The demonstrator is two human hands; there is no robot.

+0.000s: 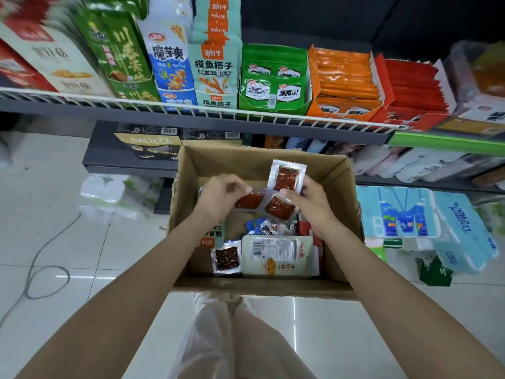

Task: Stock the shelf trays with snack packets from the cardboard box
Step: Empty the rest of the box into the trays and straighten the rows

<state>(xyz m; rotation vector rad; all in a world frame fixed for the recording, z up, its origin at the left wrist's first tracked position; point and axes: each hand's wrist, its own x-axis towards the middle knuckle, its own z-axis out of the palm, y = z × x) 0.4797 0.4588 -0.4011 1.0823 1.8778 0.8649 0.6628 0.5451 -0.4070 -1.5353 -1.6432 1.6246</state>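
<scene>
Above the cardboard box point(338, 187), a wire-fronted shelf point(191, 110) is lined with display trays: a green tray point(273, 86), an orange tray point(347, 86) and a red tray point(415, 97) are set side by side, with taller upright packs to their left. Below the shelf, wrapped tissue packs point(448, 225) are stacked to the right of the box, and a grey cable point(41, 258) is trailed over the tiled floor on the left. Inside the box, a pale barcoded packet point(276, 255) and a small dark packet point(227, 257) are seen lying among other loose packets.

Over the box's middle, a clear packet with red contents point(250, 200) is pinched by the curled fingers of the left hand point(221, 195). Two more such packets are gripped by the right hand point(306, 199), one packet point(287, 176) standing upright above the fingers, another point(280, 207) beneath them. The hands are held close together.
</scene>
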